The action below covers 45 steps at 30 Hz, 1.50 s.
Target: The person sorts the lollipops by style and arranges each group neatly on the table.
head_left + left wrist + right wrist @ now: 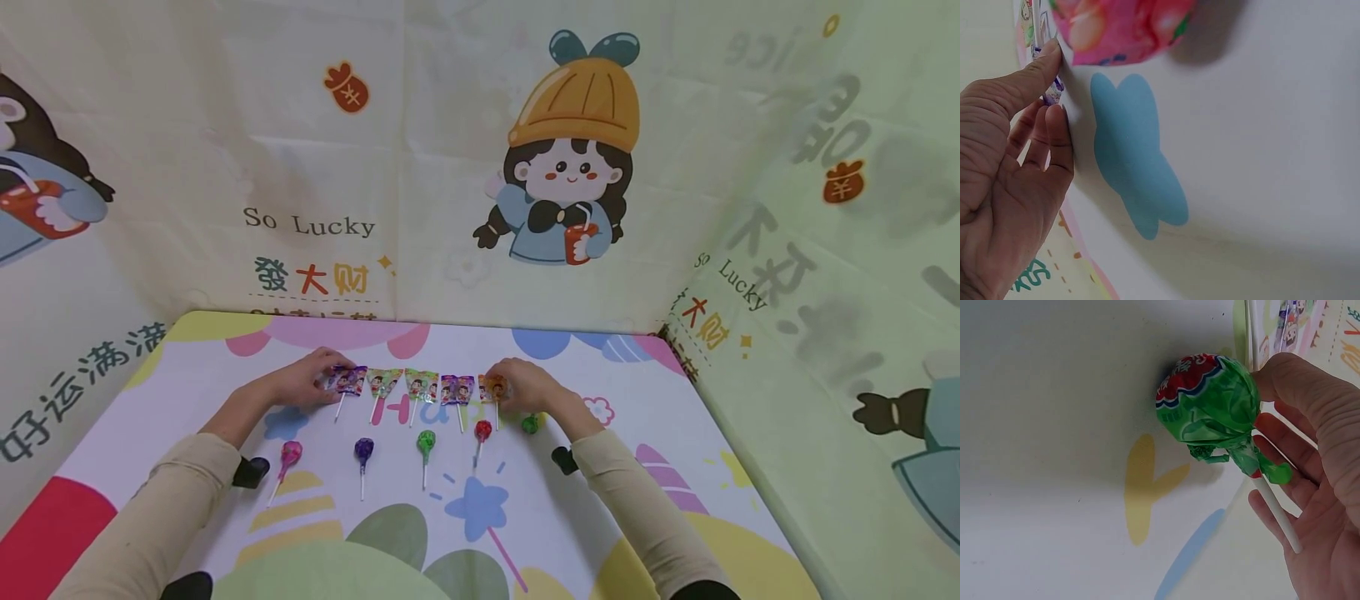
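A row of flat, wrapped lollipops lies across the table. At its left end, my left hand (309, 379) pinches the edge of a purple-wrapped lollipop (349, 381); only a bit of its purple wrapper (1054, 91) shows between thumb and fingers in the left wrist view. At the right end, my right hand (528, 387) holds an orange-wrapped lollipop (495, 388) by its side. Two green-wrapped lollipops (384, 382) and another purple one (457, 389) lie between the hands. A round green lollipop (1210, 403) partly hides the right thumb and fingers in the right wrist view.
Nearer the body, round lollipops lie spaced apart: pink (291, 453), dark purple (363, 450), green (427, 442) and red (483, 430). The patterned tabletop (570, 517) ends at a printed cloth backdrop (442, 167), and another cloth (810, 333) hangs at the right.
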Each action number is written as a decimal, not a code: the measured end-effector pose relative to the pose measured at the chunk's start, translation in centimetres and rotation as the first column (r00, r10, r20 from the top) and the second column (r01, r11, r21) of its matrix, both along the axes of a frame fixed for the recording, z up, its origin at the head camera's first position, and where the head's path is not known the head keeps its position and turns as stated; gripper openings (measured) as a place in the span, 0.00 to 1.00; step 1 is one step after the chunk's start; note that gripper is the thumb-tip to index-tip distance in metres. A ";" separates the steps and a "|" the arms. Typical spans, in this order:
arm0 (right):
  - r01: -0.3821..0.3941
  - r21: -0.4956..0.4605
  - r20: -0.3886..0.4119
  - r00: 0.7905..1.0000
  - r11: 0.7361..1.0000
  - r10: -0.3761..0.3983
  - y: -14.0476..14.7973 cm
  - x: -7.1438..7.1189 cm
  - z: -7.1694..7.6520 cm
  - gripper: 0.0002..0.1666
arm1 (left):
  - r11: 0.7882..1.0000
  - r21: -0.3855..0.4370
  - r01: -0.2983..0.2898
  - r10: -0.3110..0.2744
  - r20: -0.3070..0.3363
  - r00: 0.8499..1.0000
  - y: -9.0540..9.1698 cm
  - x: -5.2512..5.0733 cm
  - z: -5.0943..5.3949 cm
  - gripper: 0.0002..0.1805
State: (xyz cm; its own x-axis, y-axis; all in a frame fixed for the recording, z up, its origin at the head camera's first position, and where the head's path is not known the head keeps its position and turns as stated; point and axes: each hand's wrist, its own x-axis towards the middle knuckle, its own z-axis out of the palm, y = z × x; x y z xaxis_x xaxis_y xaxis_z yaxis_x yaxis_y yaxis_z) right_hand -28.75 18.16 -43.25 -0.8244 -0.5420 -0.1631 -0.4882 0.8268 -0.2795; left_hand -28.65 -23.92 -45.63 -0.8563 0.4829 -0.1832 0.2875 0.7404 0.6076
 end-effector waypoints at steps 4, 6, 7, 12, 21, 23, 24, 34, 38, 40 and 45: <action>-0.006 0.000 -0.002 1.000 1.000 0.006 0.1 0.1 0.2 0.32 | 1.000 -0.001 -0.004 0.004 0.006 1.000 0.0 0.0 0.1 0.30; -0.012 0.000 -0.002 1.000 1.000 0.012 0.1 0.1 0.3 0.32 | 1.000 0.002 -0.002 0.002 0.006 1.000 -0.1 0.1 0.2 0.30; -0.015 -0.002 -0.002 1.000 1.000 0.015 0.2 0.1 0.3 0.32 | 1.000 0.003 -0.003 0.003 0.005 1.000 -0.1 0.1 0.2 0.30; -0.019 -0.033 -0.012 1.000 0.999 0.018 0.3 0.4 0.7 0.31 | 1.000 0.004 0.003 -0.003 -0.012 1.000 -0.2 0.1 0.4 0.30; 0.010 -0.091 -0.018 1.000 0.996 -0.011 0.4 1.4 1.2 0.29 | 1.000 0.015 -0.003 0.003 -0.020 1.000 -0.2 0.5 0.5 0.29; 0.023 -0.102 -0.023 0.999 0.995 -0.025 0.5 1.6 1.4 0.30 | 1.000 0.021 -0.006 0.007 -0.023 1.000 -0.2 0.6 0.6 0.29; 0.031 -0.110 -0.023 0.999 0.993 -0.034 0.5 1.8 1.5 0.30 | 1.000 0.024 -0.008 0.008 -0.024 1.000 -0.1 0.6 0.6 0.29; 0.052 -0.234 -0.068 0.995 0.971 -0.070 0.8 3.6 2.1 0.28 | 0.998 0.045 -0.040 0.041 -0.027 0.999 -0.4 1.0 0.7 0.31; 0.031 -0.284 -0.110 0.992 0.958 -0.064 1.1 4.3 2.0 0.27 | 0.997 0.055 -0.051 0.054 -0.056 0.997 -0.6 1.4 0.7 0.32; 0.022 -0.308 -0.125 0.990 0.951 -0.063 1.2 4.6 1.9 0.27 | 0.997 0.066 -0.050 0.055 -0.073 0.996 -0.6 1.7 0.7 0.32; 0.016 -0.379 -0.126 0.990 0.925 -0.069 1.2 5.4 2.0 0.28 | 0.992 0.102 -0.068 0.077 -0.081 0.994 -0.6 2.3 0.8 0.34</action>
State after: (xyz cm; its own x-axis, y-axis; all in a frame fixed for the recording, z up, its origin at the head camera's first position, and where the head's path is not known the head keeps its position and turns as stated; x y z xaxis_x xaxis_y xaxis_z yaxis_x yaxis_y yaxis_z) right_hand -23.39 19.38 -41.24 -0.8478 -0.5055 0.1602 -0.5099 0.6942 -0.5079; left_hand -26.33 -24.53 -44.80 -0.9001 0.4312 -0.0631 0.2887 0.6985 0.6548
